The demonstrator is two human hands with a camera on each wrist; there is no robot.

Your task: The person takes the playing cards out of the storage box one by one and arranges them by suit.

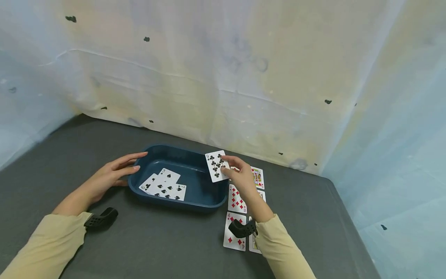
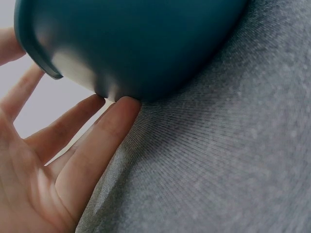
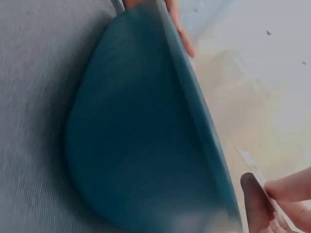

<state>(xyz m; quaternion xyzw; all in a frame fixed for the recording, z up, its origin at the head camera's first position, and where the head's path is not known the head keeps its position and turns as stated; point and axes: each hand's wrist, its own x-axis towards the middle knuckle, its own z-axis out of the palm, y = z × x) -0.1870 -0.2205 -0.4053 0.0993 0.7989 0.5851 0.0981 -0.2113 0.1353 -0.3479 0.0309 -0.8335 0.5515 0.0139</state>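
Note:
My right hand (image 1: 241, 176) pinches a clubs playing card (image 1: 216, 167) between thumb and fingers, above the right end of a dark blue tray (image 1: 200, 204). In the right wrist view the card (image 3: 251, 162) shows nearly edge-on beside the tray rim. My left hand (image 1: 113, 174) touches the tray's left end with spread, fairly straight fingers. The left wrist view has fingertips of that hand (image 2: 73, 160) against the outer wall of the tray (image 2: 146, 48). Inside the tray, toward the left, lie several overlapping black-suit cards (image 1: 170, 190), face up.
Right of the tray, face-up cards lie in two columns, partly hidden by my right hand and forearm. A ten of diamonds (image 1: 237, 201), a four of diamonds (image 1: 231, 232) and a face card (image 1: 258, 176) show. Draped cloth (image 1: 209, 77) stands behind the dark table (image 1: 167, 240).

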